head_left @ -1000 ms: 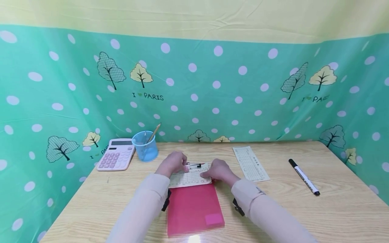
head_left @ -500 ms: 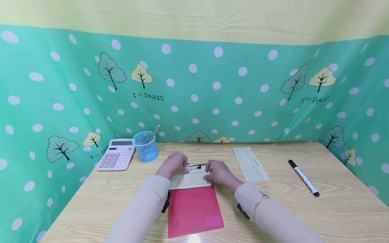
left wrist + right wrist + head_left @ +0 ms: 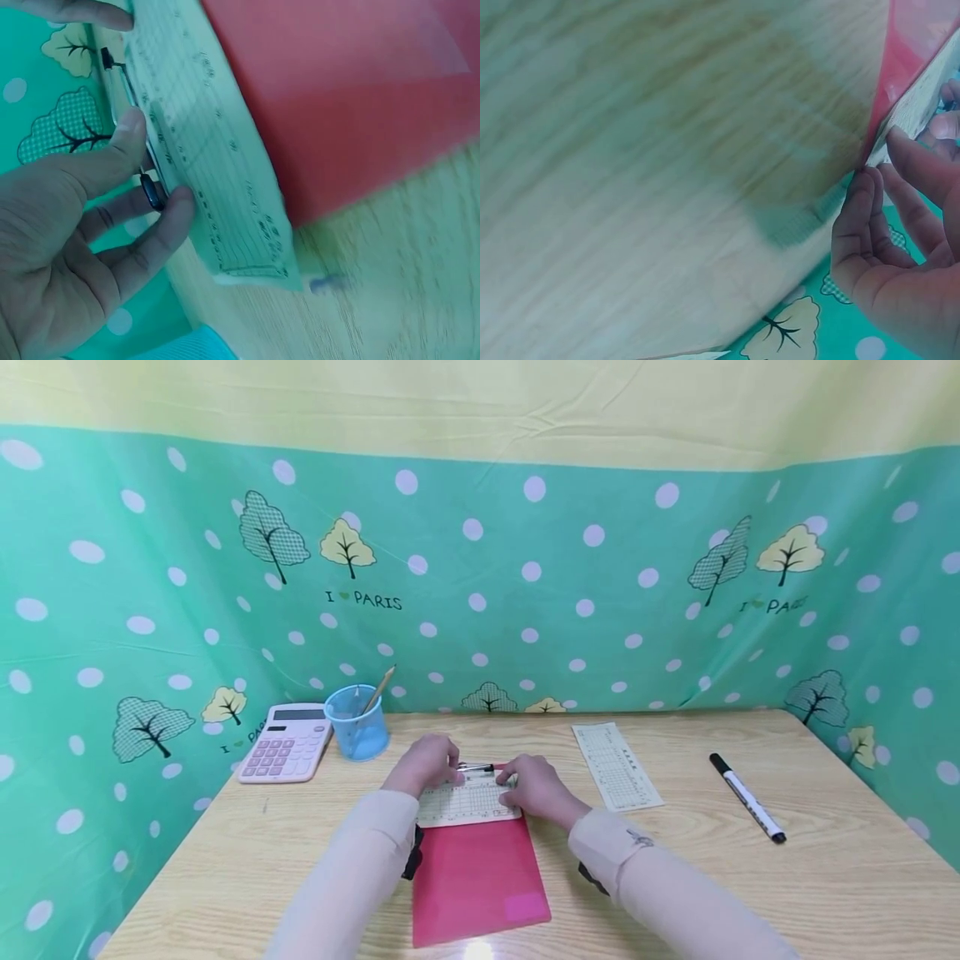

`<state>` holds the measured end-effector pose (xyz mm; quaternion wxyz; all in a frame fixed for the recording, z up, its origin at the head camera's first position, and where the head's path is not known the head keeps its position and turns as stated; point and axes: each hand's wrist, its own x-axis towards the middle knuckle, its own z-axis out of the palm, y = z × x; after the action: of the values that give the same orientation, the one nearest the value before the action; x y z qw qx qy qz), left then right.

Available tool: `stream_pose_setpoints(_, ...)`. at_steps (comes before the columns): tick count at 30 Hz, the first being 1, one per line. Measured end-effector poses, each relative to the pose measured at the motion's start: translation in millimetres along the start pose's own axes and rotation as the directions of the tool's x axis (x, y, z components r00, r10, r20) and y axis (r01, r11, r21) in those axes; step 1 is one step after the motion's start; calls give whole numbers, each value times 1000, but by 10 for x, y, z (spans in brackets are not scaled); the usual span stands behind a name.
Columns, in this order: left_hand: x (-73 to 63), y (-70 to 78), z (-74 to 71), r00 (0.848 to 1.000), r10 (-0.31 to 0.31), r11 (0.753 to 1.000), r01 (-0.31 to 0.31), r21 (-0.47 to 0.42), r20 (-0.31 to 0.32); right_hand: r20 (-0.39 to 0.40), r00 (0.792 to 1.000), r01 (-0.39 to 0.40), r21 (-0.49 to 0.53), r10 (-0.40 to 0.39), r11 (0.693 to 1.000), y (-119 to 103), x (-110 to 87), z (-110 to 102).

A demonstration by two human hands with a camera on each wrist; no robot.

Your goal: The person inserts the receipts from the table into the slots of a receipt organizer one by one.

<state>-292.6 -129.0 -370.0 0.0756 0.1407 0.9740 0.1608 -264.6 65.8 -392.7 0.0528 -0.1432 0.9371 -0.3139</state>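
A red clipboard lies on the table with its metal clip at the far edge. Across its upper part is a printed paper slip, its long side running left to right. My left hand grips the clip; in the left wrist view the thumb presses a wire lever beside a black end piece, with other fingers curled behind the edge. At the slip's right end my right hand pinches paper and board edge together, thumb on top and fingers behind, as the right wrist view shows.
A second printed slip lies to the right, and a black-and-white marker beyond it. At the back left stand a pink calculator and a blue mesh cup with pencils. A patterned curtain hangs behind the table.
The right index finger has lifted and spread toward the clip, and the slip has shifted slightly nearer, baring the red edge beside the clip. My left hand stays on the clip.
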Motion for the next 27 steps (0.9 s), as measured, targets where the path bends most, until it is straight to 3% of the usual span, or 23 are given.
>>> stream_pose_setpoints(11, -6, 43, 9, 999, -44, 997, 44, -71, -8, 22, 999, -34, -27, 35, 999, -17, 12, -20)
stream_pose_setpoints(21, -3, 90, 45, 995, -95, 992, 96, -87, 16, 31, 998, -46, -26, 47, 999, -31, 7, -30)
stream_pose_setpoints(27, -8, 113, 61, 993, -119, 990, 120, -77, 24, 81, 996, -30, -32, 32, 999, -49, -5, -31)
